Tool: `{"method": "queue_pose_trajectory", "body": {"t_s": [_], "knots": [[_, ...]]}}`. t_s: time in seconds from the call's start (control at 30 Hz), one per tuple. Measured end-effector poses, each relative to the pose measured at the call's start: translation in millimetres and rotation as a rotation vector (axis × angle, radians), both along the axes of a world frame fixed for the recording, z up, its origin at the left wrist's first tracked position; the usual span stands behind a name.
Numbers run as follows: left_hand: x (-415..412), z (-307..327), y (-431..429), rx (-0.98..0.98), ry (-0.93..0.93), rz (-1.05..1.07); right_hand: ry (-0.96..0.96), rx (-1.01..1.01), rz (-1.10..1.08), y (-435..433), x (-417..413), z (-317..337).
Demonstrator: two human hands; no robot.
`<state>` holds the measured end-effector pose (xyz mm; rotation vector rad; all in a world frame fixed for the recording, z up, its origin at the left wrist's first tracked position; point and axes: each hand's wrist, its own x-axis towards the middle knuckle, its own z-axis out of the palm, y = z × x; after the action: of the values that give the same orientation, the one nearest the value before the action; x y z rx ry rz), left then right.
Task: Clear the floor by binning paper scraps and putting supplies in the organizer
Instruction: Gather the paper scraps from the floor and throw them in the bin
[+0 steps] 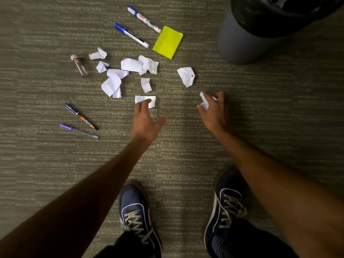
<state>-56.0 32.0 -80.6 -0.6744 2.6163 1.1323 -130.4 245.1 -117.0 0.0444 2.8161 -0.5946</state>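
Observation:
Several white paper scraps (pixel 130 65) lie scattered on the carpet. My left hand (pixel 146 118) reaches down with its fingertips on a flat white scrap (pixel 144 99), thumb spread apart. My right hand (pixel 214 108) is curled around a crumpled white scrap (pixel 203 101). Another scrap (pixel 186 76) lies just beyond the right hand. Two blue-capped markers (pixel 131 35) and a yellow sticky-note pad (pixel 168 42) lie farther out. Two purple pens (pixel 81 116) rest at the left, and a small clear tube (pixel 80 65) lies beside the scraps.
A grey bin (pixel 247 38) with a black liner stands at the upper right, close to the sticky-note pad. My two dark blue shoes (pixel 137 215) stand at the bottom of the view on the grey-green carpet (pixel 37 71).

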Motion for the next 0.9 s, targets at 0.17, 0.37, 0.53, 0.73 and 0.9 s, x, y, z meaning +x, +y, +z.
{"method": "queue_pose_trajectory", "body": {"t_s": [0.17, 0.37, 0.53, 0.73, 0.9], "knots": [[-10.4, -3.6, -10.1, -0.064, 0.023, 0.011, 0.066, 0.016, 0.106, 0.7, -3.2, -7.3], [-33.2, -8.2, -30.0, -0.246, -0.111, -0.193, 0.05, 0.074, 0.078, 2.5, -14.5, -10.3], [-53.8, -16.2, -43.0, -0.44, -0.179, -0.446, 0.019, -0.021, 0.11, 4.0, -18.4, 0.9], [-63.5, -19.9, -36.9, -0.459, -0.209, -0.406, 0.032, -0.14, 0.109, -0.4, -21.8, 9.6], [-63.1, -19.9, -36.9, -0.381, -0.106, -0.351, 0.001, -0.195, 0.058, -5.0, -24.1, 17.2]]}}
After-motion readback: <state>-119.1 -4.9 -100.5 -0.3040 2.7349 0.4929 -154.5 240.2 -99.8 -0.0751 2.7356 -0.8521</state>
